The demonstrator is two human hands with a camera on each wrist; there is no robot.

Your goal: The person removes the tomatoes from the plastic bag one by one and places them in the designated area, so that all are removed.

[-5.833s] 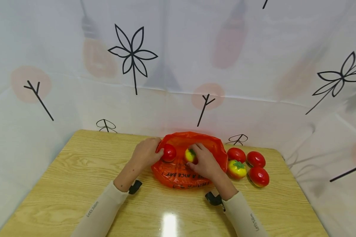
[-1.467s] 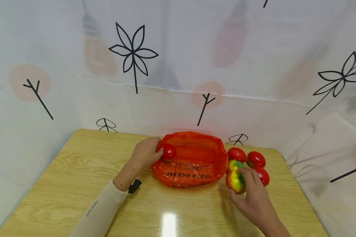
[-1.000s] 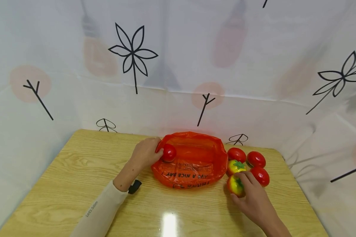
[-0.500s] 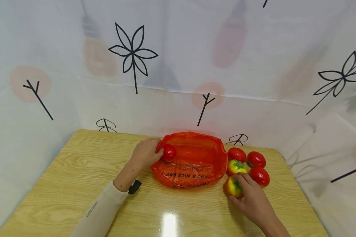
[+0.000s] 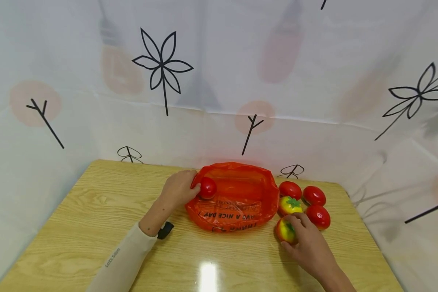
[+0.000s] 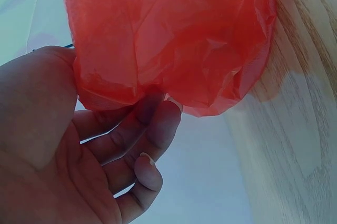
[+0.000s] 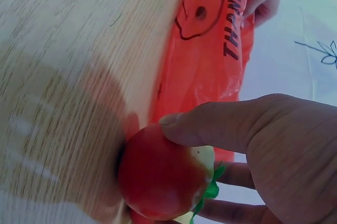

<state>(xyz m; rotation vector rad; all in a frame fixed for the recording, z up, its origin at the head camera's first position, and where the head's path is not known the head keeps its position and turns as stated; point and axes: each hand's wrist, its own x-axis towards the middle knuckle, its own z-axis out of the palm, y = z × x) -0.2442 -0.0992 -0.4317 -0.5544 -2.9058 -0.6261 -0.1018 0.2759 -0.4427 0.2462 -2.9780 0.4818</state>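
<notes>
A red plastic bag (image 5: 242, 184) with black print lies mouth up on the table. My left hand (image 5: 179, 188) grips its left rim; in the left wrist view, curled fingertips press against the bag's thin film. Beside that thumb, inside the bag, shows a shiny red tomato (image 5: 208, 188). To the right of the bag, my right hand (image 5: 309, 245) holds a red and yellow tomato (image 5: 285, 231) with a green calyx, low at the tabletop. The right wrist view shows the thumb on one side of this tomato (image 7: 160, 174) and fingers reaching behind it.
Just behind the held tomato is another yellow-red tomato (image 5: 290, 205) with a green top. Several plain red tomatoes (image 5: 318, 217) sit close around it. The wooden table (image 5: 84, 227) meets a white patterned cloth (image 5: 219, 138) at its back edge.
My right hand was inside the bag at a yellow-red tomato; it is now right of the bag with such a tomato, which has settled slightly lower and left. My left hand has stayed put.
</notes>
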